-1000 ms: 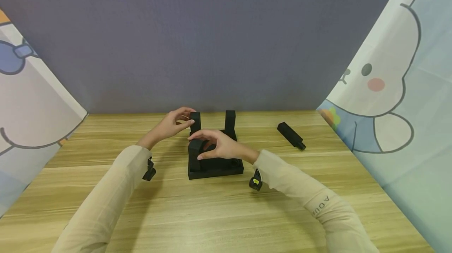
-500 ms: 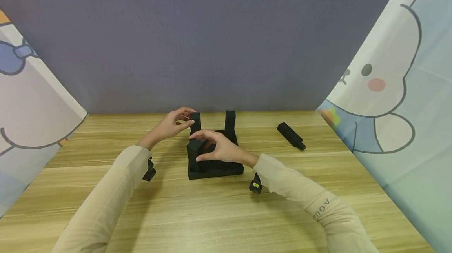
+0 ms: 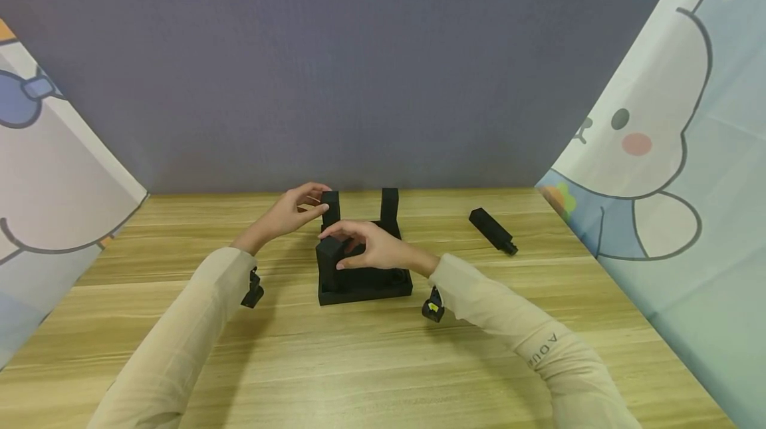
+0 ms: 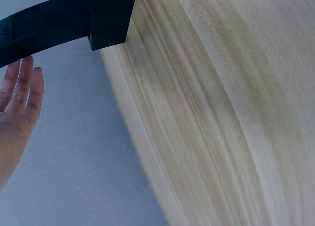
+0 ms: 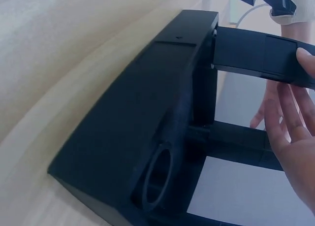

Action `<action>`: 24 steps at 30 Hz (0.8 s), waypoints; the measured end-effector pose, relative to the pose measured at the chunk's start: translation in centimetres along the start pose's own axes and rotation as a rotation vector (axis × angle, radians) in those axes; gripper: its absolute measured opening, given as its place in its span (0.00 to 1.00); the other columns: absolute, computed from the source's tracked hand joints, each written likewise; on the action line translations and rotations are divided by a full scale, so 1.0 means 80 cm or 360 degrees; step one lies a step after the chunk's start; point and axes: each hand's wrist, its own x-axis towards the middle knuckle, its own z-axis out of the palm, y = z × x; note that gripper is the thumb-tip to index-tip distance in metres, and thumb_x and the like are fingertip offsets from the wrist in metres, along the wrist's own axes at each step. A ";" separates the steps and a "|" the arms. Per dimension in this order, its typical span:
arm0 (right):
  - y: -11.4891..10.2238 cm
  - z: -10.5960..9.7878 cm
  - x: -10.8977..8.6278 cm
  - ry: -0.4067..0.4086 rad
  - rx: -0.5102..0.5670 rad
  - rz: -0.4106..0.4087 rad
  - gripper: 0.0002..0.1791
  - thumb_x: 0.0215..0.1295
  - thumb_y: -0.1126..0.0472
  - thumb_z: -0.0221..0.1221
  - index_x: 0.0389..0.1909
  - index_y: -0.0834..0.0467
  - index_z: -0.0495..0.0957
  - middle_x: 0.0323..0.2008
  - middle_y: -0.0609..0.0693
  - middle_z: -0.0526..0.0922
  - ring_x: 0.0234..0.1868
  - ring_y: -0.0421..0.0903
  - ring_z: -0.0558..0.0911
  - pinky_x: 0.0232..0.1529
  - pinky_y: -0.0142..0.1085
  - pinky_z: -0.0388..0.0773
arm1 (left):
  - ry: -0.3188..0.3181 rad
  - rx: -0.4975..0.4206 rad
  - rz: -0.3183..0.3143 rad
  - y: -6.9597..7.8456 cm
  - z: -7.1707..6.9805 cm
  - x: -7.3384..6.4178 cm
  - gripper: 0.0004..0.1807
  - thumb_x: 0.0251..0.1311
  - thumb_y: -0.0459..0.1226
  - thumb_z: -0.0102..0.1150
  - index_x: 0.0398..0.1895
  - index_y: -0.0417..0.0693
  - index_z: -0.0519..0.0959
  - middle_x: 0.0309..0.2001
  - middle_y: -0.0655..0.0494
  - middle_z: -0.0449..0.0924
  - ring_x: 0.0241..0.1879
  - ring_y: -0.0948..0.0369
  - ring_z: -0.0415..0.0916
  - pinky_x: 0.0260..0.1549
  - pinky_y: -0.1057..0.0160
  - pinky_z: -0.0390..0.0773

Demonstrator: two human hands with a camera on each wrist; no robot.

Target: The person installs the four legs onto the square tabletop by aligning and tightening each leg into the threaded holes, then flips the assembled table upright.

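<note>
A black frame-like base (image 3: 365, 296) lies on the table with three square posts standing up at its corners. My right hand (image 3: 376, 248) pinches the front-left post (image 3: 326, 269) near its top, thumb on the near side and fingers behind. At the back-left post (image 3: 331, 203), my left hand (image 3: 290, 211) holds the upper end between thumb and fingers. The back-right post (image 3: 389, 205) stands untouched. In the right wrist view, a round socket (image 5: 158, 179) shows in a corner of the base. The posts' lower ends are partly hidden.
A loose black post (image 3: 492, 228) with a narrower stepped end lies on the wooden table (image 3: 371, 362), right of the base. A grey panel (image 3: 347, 70) rises behind the table. Printed cartoon sheets (image 3: 664, 149) hang at both sides.
The front-left post has turned and leaned slightly in my right hand, whose thumb and fingers have shifted a little. My left hand and the base have stayed in place.
</note>
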 end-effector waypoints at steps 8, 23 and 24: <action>0.004 0.010 -0.007 0.0207 -0.0045 0.0040 0.26 0.52 0.61 0.66 0.52 0.54 0.71 0.47 0.49 0.76 0.47 0.40 0.76 0.44 0.33 0.77 | 0.0000 0.0003 0.0009 -0.002 0.000 0.000 0.21 0.64 0.34 0.50 0.60 0.37 0.65 0.57 0.37 0.68 0.54 0.42 0.68 0.51 0.42 0.70; -0.001 0.003 -0.008 0.0101 -0.0099 0.0058 0.31 0.53 0.62 0.66 0.59 0.55 0.66 0.56 0.51 0.72 0.53 0.44 0.74 0.48 0.35 0.76 | -0.0001 -0.0004 -0.0003 0.002 0.000 0.000 0.21 0.64 0.34 0.50 0.60 0.37 0.65 0.57 0.37 0.68 0.54 0.42 0.68 0.51 0.42 0.70; -0.001 0.001 -0.008 0.0077 -0.0094 0.0058 0.32 0.53 0.62 0.65 0.60 0.55 0.66 0.57 0.51 0.71 0.54 0.45 0.73 0.48 0.36 0.76 | -0.0001 -0.0002 -0.0004 0.002 0.000 0.000 0.21 0.64 0.34 0.50 0.60 0.37 0.65 0.57 0.37 0.68 0.54 0.42 0.68 0.51 0.42 0.70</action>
